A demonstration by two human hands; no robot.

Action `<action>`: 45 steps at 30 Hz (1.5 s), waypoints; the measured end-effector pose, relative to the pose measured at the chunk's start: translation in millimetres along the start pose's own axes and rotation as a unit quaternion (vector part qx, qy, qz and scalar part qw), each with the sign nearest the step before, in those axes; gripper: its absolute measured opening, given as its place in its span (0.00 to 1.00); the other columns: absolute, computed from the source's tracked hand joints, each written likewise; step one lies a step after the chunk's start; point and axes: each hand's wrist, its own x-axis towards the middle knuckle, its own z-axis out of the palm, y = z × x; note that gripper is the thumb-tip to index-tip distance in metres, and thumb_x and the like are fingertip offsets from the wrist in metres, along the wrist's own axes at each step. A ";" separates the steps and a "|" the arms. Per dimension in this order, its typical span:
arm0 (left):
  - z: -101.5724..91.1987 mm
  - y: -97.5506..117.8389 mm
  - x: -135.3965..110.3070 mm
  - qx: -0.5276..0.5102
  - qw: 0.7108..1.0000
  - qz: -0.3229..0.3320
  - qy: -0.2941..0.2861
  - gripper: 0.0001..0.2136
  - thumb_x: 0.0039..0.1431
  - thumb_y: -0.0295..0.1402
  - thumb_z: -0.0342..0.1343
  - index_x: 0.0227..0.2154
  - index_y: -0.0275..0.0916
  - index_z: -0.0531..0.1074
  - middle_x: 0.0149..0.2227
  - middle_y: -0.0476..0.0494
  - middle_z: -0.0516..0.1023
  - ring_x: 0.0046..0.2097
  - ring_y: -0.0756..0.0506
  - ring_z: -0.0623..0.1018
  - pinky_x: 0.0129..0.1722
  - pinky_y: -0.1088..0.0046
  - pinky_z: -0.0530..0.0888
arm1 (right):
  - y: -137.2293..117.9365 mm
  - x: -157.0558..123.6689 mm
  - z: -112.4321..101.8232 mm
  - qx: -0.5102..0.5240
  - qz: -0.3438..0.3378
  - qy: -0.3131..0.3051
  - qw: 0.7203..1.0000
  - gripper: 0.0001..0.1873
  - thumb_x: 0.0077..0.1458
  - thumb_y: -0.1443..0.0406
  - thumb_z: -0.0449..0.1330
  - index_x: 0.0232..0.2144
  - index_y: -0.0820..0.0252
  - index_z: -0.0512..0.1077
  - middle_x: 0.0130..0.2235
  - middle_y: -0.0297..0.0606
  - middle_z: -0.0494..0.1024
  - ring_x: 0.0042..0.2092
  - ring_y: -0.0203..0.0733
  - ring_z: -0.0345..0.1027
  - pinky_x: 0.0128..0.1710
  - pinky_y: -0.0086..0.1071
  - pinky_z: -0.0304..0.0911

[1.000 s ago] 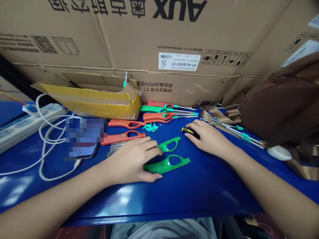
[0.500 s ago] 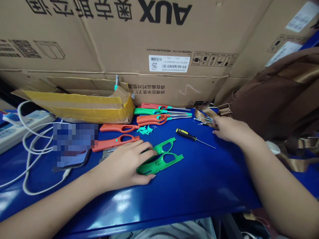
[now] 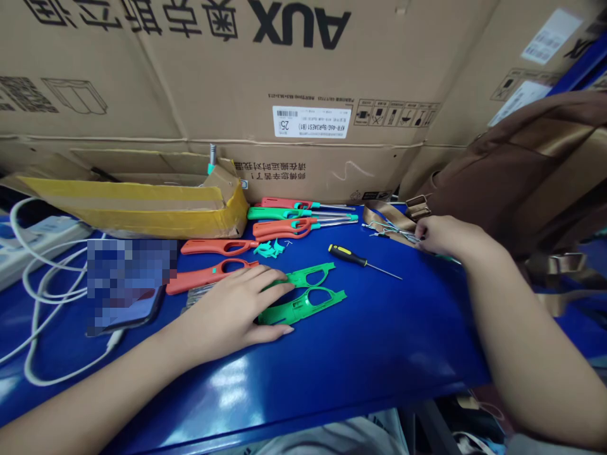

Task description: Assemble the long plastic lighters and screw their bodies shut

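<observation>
My left hand (image 3: 232, 309) rests on the blue table (image 3: 379, 341) with fingers curled over the ends of two green plastic handle shells (image 3: 308, 294). My right hand (image 3: 443, 235) reaches to the right rear, its fingers pinched on thin metal rods with teal tips (image 3: 393, 229) lying by a brown strap (image 3: 386, 215). A small black-and-yellow screwdriver (image 3: 360, 259) lies loose between the hands. Two orange handle shells (image 3: 213, 259) lie to the left of the green ones.
Assembled orange and green lighters (image 3: 294, 218) and small teal parts (image 3: 268, 249) lie near the back. A yellow-taped carton (image 3: 142, 205), a phone (image 3: 126, 284), white cables (image 3: 42, 297) and a power strip (image 3: 28, 243) are on the left. Big cardboard boxes (image 3: 303, 82) form the back wall; a brown bag (image 3: 531, 170) is at the right.
My right hand let go of the screwdriver and moved right and back to the metal rods. My left hand stayed on the green shells. The view shifted slightly.
</observation>
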 end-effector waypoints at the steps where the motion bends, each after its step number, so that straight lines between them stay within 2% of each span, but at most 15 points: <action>1: -0.3 0.2 0.1 0.000 1.000 0.001 0.000 0.24 0.65 0.49 0.59 0.59 0.42 0.73 0.56 0.38 0.77 0.54 0.34 0.77 0.54 0.53 0.74 | 1.0 0.7 -0.5 0.003 0.002 0.004 1.000 0.14 0.44 0.64 0.65 0.38 0.52 0.80 0.43 0.46 0.82 0.39 0.54 0.76 0.30 0.37 0.64; 3: -1.0 1.0 0.2 -0.001 1.000 0.002 -0.002 0.25 0.65 0.50 0.59 0.59 0.41 0.72 0.56 0.38 0.77 0.54 0.34 0.77 0.55 0.52 0.74 | 3.5 1.5 -2.2 0.007 0.008 0.009 1.000 0.17 0.44 0.65 0.65 0.40 0.52 0.80 0.45 0.46 0.82 0.41 0.54 0.76 0.30 0.36 0.64; 9: -0.6 1.4 -0.2 -0.005 1.000 0.000 -0.002 0.26 0.63 0.49 0.61 0.60 0.43 0.72 0.57 0.38 0.77 0.55 0.34 0.76 0.55 0.53 0.74 | 5.5 1.1 -6.7 0.006 0.017 -0.011 1.000 0.09 0.39 0.66 0.66 0.29 0.52 0.81 0.40 0.44 0.84 0.36 0.52 0.76 0.27 0.35 0.63; 17: -0.4 1.7 -0.5 -0.012 1.000 0.002 -0.002 0.24 0.64 0.46 0.62 0.59 0.42 0.72 0.57 0.38 0.76 0.55 0.34 0.76 0.56 0.53 0.73 | -0.5 0.9 -1.5 -0.008 -0.025 -0.010 1.000 0.09 0.37 0.66 0.65 0.27 0.53 0.79 0.34 0.43 0.82 0.31 0.48 0.74 0.26 0.33 0.60; 21: 0.8 3.5 -0.4 -0.018 1.000 0.013 0.006 0.24 0.65 0.44 0.61 0.61 0.42 0.71 0.57 0.38 0.76 0.56 0.35 0.75 0.57 0.54 0.72 | -5.3 -4.8 -1.1 0.006 -0.078 -0.004 0.997 0.05 0.42 0.64 0.64 0.27 0.55 0.76 0.32 0.40 0.82 0.31 0.46 0.74 0.27 0.32 0.60; 26: 1.5 4.6 -0.6 -0.043 0.998 0.038 0.035 0.19 0.66 0.41 0.60 0.58 0.43 0.72 0.54 0.40 0.77 0.53 0.38 0.76 0.53 0.59 0.73 | -17.2 -13.5 -6.3 0.041 -0.122 0.014 0.992 0.10 0.54 0.61 0.59 0.37 0.56 0.77 0.42 0.44 0.83 0.38 0.47 0.76 0.31 0.32 0.61; 29: 2.6 5.2 -2.0 -0.059 0.996 0.059 0.039 0.16 0.68 0.39 0.58 0.56 0.43 0.73 0.50 0.41 0.78 0.50 0.40 0.76 0.52 0.60 0.73 | -22.1 -17.4 -9.6 0.056 -0.115 0.039 0.991 0.17 0.61 0.56 0.55 0.45 0.55 0.78 0.48 0.46 0.83 0.43 0.51 0.76 0.32 0.33 0.60; 31: 4.2 5.6 -2.7 -0.066 0.995 0.068 0.036 0.15 0.69 0.38 0.57 0.56 0.44 0.73 0.49 0.42 0.78 0.49 0.41 0.77 0.54 0.60 0.73 | -23.5 -18.7 -10.8 0.066 -0.092 0.070 0.991 0.21 0.63 0.52 0.52 0.47 0.54 0.78 0.49 0.46 0.83 0.45 0.54 0.76 0.31 0.34 0.59; 33: 6.0 6.0 -2.7 -0.071 0.994 0.072 0.031 0.15 0.70 0.37 0.55 0.56 0.44 0.73 0.49 0.42 0.78 0.49 0.41 0.77 0.54 0.59 0.72 | -24.5 -18.6 -10.8 0.097 -0.064 0.114 0.987 0.23 0.63 0.47 0.53 0.44 0.52 0.79 0.46 0.45 0.83 0.44 0.55 0.75 0.31 0.35 0.58; 35: 7.1 6.3 -2.2 -0.075 0.994 0.076 0.027 0.14 0.71 0.36 0.54 0.56 0.44 0.72 0.48 0.42 0.78 0.49 0.41 0.77 0.54 0.59 0.72 | -25.7 -17.5 -9.3 0.145 -0.045 0.161 0.975 0.23 0.60 0.45 0.55 0.36 0.53 0.80 0.40 0.44 0.83 0.40 0.53 0.74 0.30 0.34 0.57; 38: 7.5 6.5 -1.9 -0.080 0.994 0.076 0.021 0.15 0.72 0.35 0.52 0.57 0.44 0.71 0.48 0.42 0.78 0.49 0.42 0.77 0.54 0.60 0.72 | -28.3 -15.1 -4.9 0.220 -0.055 0.220 0.949 0.23 0.59 0.46 0.57 0.25 0.56 0.74 0.28 0.41 0.78 0.32 0.47 0.69 0.28 0.34 0.54; 40: 7.2 6.5 -2.5 -0.081 0.994 0.075 0.020 0.14 0.72 0.35 0.52 0.57 0.44 0.71 0.48 0.42 0.78 0.49 0.42 0.77 0.55 0.60 0.71 | -30.3 -13.7 -1.7 0.251 -0.075 0.245 0.933 0.23 0.61 0.48 0.55 0.22 0.56 0.72 0.23 0.38 0.73 0.28 0.43 0.65 0.27 0.34 0.52; 42: 6.8 6.4 -3.2 -0.079 0.994 0.075 0.019 0.14 0.72 0.34 0.51 0.58 0.44 0.71 0.49 0.42 0.78 0.49 0.42 0.77 0.56 0.60 0.70 | -32.6 -13.1 0.7 0.263 -0.097 0.255 0.925 0.20 0.62 0.52 0.53 0.25 0.57 0.73 0.23 0.36 0.72 0.27 0.42 0.64 0.27 0.33 0.52; 45: 6.4 6.5 -3.6 -0.077 0.994 0.076 0.017 0.14 0.73 0.34 0.50 0.58 0.44 0.71 0.49 0.43 0.78 0.49 0.42 0.77 0.55 0.60 0.70 | -36.2 -14.4 1.5 0.272 -0.119 0.271 0.915 0.16 0.62 0.56 0.53 0.33 0.58 0.76 0.27 0.37 0.75 0.30 0.42 0.67 0.30 0.32 0.56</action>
